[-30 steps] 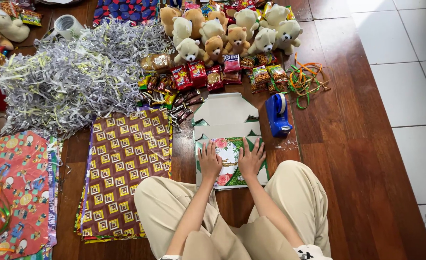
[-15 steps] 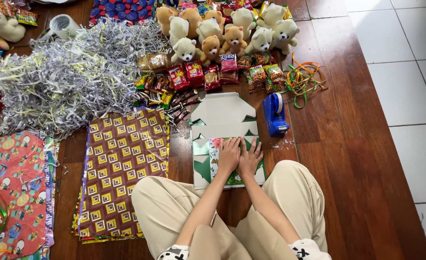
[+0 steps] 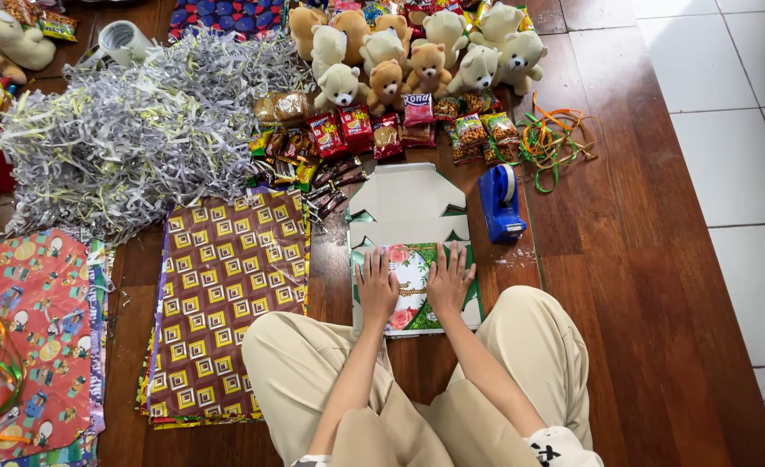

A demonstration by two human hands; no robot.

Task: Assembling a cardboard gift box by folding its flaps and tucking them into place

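Observation:
A flattened cardboard gift box (image 3: 406, 216) lies on the wooden floor in front of my crossed legs; its printed side shows green with pink flowers, and its white flaps point away from me. My left hand (image 3: 376, 285) presses flat on the left part of the printed panel, fingers spread. Just to its right, my right hand (image 3: 449, 280) lies flat on the same panel, also with fingers apart. Neither hand grips anything.
A blue tape dispenser (image 3: 500, 202) sits right of the box. Snack packets (image 3: 374, 134) and several teddy bears (image 3: 400, 52) lie beyond it, with ribbon (image 3: 551, 138) nearby. Shredded paper (image 3: 132, 130) and stacked wrapping sheets (image 3: 223, 294) fill the left; white tiles (image 3: 728, 130) lie right.
My hands slid together toward the middle of the printed panel, then spread slightly apart again, staying pressed flat on the box.

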